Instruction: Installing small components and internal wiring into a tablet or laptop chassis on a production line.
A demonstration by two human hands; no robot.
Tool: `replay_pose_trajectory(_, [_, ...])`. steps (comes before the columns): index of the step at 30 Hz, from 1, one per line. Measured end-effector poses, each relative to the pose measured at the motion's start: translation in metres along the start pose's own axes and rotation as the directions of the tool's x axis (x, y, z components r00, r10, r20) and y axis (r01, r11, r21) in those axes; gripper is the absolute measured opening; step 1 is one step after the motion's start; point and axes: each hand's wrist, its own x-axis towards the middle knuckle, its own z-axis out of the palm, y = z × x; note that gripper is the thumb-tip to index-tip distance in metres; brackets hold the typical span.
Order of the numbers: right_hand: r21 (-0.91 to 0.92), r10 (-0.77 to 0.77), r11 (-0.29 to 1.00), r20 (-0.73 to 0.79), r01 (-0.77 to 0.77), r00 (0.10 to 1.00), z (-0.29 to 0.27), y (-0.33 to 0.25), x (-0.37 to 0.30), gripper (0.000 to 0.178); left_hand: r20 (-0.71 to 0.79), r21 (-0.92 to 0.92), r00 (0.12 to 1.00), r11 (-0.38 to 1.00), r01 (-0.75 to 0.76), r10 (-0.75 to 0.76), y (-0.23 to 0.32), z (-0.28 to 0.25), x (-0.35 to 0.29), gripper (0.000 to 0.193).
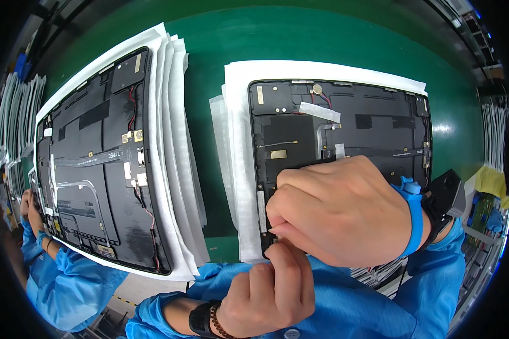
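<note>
Panel [379,141], black and shallow, lies on white sheets [322,69] on a green table [300,34]. Both hands meet at its near left corner. The right hand [339,214] bends over it from the right, back upward, fingers curled in and closed, thumb tip showing by the panel's left edge. The left hand [271,288] sits just below, fingers curled toward the palm, its tips close to the right thumb. I cannot tell whether either hand grips anything, as the knuckles hide most of the fingertips. A blue strap [414,217] circles the right wrist; beads [214,319] and a black band [201,319] circle the left. Toward the panel's far edge are a silver disc [317,89] and a slanting strip of white tape [320,112]. To the left, well apart, a second panel [90,169] lies on its own sheets, with red wires [132,107] near its right side. Past its left edge is a co-worker's hand [27,203].
</note>
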Motion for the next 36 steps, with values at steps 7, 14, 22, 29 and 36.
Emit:
replay_pose_trajectory(7, [-0.011,-0.010,1.000,-0.006,0.009,1.000,-0.001,0.001,0.001,0.021,0.020,-0.001,0.999,1.000,0.029,-0.029,0.003,0.000,-0.002,0.009])
replay_pose_trajectory(14, [-0.012,-0.012,1.000,-0.009,0.012,1.000,0.000,0.002,0.001,0.021,0.056,0.002,0.998,0.999,0.043,-0.043,0.006,0.001,-0.005,0.009])
replay_pose_trajectory(22, [-0.016,-0.017,1.000,-0.012,0.017,1.000,0.001,0.002,0.002,0.021,0.060,-0.002,0.997,0.999,0.042,-0.042,0.005,0.001,-0.006,0.010])
replay_pose_trajectory(29, [-0.012,-0.014,1.000,-0.014,0.014,1.000,0.002,0.002,0.004,0.020,0.058,-0.011,0.997,0.999,0.049,-0.048,0.006,0.002,-0.007,0.007])
replay_pose_trajectory(36, [0.000,0.031,1.000,-0.009,-0.031,0.999,0.000,0.000,0.004,0.023,0.034,-0.015,0.999,0.999,0.030,-0.030,0.000,-0.003,0.001,0.013])
